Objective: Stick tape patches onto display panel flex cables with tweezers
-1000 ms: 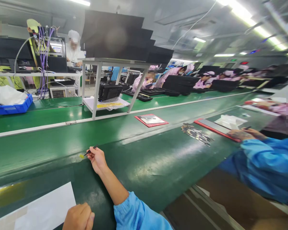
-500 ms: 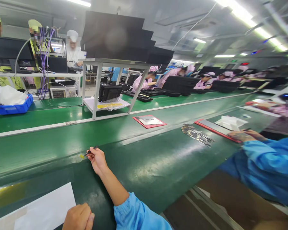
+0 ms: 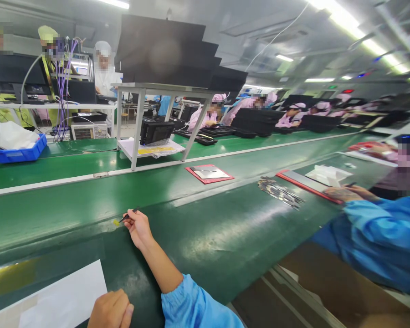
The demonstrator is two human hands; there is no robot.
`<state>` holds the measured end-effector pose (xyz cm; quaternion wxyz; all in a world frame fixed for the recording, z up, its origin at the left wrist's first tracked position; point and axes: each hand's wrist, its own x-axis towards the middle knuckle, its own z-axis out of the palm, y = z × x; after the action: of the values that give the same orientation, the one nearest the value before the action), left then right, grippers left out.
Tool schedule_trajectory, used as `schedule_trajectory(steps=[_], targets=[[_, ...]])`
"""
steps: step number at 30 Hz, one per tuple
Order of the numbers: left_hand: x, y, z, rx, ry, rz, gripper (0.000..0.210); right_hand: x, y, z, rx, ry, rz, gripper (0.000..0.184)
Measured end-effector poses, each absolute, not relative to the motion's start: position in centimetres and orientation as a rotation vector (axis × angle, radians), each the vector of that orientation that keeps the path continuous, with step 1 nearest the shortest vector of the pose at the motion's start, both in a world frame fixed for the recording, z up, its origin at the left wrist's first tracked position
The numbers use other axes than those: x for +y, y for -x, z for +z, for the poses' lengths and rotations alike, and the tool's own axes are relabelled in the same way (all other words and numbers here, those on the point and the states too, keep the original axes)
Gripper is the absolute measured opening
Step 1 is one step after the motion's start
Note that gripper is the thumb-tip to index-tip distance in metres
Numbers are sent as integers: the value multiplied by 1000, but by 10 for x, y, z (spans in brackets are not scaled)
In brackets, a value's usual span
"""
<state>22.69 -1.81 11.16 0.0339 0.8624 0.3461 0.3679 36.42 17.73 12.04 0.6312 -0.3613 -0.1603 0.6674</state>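
My right hand (image 3: 138, 228) pinches a pair of black tweezers (image 3: 125, 217) over the green bench, left of centre. Just beyond their tip is a small yellow piece (image 3: 116, 222); whether the tips grip it or only touch it I cannot tell. At the bottom edge my left hand (image 3: 111, 310) is curled into a loose fist, with nothing showing in it. Beside the fist lies a white sheet (image 3: 71, 291). Farther left, a yellow film strip (image 3: 12, 277) sits on a clear sheet.
A red mat bearing a pale sheet (image 3: 210, 173) lies on the green belt (image 3: 150, 187). Several metal tweezers (image 3: 280, 192) are heaped at right, near a co-worker's hands (image 3: 348, 193). A white-framed shelf (image 3: 134, 132) stands behind; a blue bin (image 3: 23, 152) is at left.
The red mat with its sheet has shifted slightly left along the belt. Both my hands and the tweezers have stayed practically in place.
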Motion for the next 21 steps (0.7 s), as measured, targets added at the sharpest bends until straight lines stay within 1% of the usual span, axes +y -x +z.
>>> schedule_trajectory(steps=[4, 21], targets=[[-19, -228, 112, 1069, -2650, 1144, 30, 177, -365, 120, -375, 827, 1532, 29], [-19, -228, 117, 1069, -2659, 1135, 30, 174, -365, 125, -344, 831, 1530, 25]])
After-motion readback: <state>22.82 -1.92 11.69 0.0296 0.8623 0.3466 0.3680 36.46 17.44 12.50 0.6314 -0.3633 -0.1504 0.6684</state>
